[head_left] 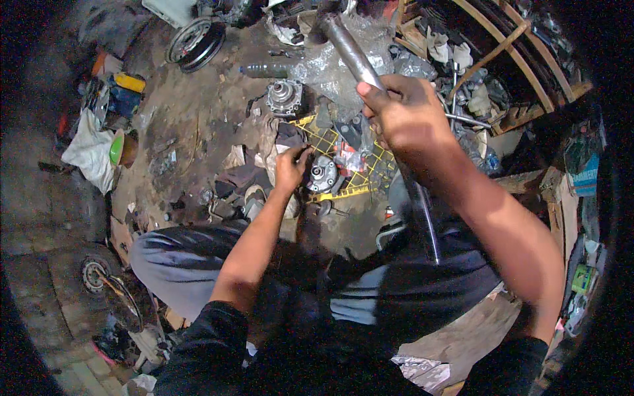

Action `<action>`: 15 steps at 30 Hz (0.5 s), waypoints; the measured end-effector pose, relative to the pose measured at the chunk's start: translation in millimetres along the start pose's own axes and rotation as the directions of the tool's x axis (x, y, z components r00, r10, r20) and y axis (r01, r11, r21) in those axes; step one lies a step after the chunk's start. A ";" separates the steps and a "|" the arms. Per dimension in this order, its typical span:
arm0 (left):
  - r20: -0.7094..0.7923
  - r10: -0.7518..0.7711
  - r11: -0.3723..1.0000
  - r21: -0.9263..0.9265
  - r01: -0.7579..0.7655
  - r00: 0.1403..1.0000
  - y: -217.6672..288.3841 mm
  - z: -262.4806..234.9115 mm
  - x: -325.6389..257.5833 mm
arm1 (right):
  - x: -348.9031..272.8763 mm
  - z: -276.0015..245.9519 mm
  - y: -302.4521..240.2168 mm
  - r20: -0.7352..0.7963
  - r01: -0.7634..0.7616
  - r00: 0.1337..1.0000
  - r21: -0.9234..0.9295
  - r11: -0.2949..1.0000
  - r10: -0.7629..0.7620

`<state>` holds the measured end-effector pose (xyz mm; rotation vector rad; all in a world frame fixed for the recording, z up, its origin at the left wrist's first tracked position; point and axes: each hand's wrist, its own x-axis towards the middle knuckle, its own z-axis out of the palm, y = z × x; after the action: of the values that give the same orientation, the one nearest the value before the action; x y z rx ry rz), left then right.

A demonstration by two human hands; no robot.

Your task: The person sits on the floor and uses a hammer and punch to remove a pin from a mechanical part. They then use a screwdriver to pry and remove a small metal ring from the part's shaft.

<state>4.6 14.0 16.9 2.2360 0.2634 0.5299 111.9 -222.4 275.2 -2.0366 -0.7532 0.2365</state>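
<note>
Gripping a metal bar in the right hand, with fist closed around it, raised above the floor. Below the forearm, can see a slim shiny rod roughly in line with the bar; cannot tell whether one piece with it. Holding the hands well apart. With the left hand, reaching low, thumb and fingertips just beside a round metal part; cannot tell whether touching it or pinching anything.

Around that part, can see a yellow lattice tray; cannot tell whether flat or the bottom of a crate. Within its outline, can make out the round part at the left and a red-and-white packet near the middle. Just past the tray, can see a flanged metal part. Farther off, can see a plastic bottle on its side, too dim to tell any contents, next to crumpled clear wrapping.

At far left, can see a green-edged round container tipped sideways, with contents hidden, beside a slack white sack. At upper left, can see a wheel rim; at upper right, curved wooden framing beside a jumbled heap.
</note>
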 end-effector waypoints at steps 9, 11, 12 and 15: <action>-0.113 -0.075 0.997 -0.022 0.073 0.991 11.2 9.7 -11.3 | 67.4 24.9 55.2 0.089 -0.433 0.891 0.463 0.773 0.446; -0.105 -0.120 0.989 0.072 0.128 0.987 12.7 10.9 -12.1 | 77.2 19.0 47.3 0.072 -0.456 0.859 0.558 0.693 0.508; -0.101 -0.148 0.978 0.130 0.161 0.984 11.1 9.2 -13.4 | 82.2 19.8 41.8 0.064 -0.465 0.829 0.632 0.620 0.556; -0.168 -0.108 0.985 0.114 0.128 0.980 6.6 12.2 -19.4 | 100.4 32.0 31.1 -0.027 -0.525 0.745 0.593 0.611 0.666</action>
<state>-7.0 -5.3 9.2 2.2826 0.5227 0.6465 190.5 -152.1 244.1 -1.6286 0.2034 0.5117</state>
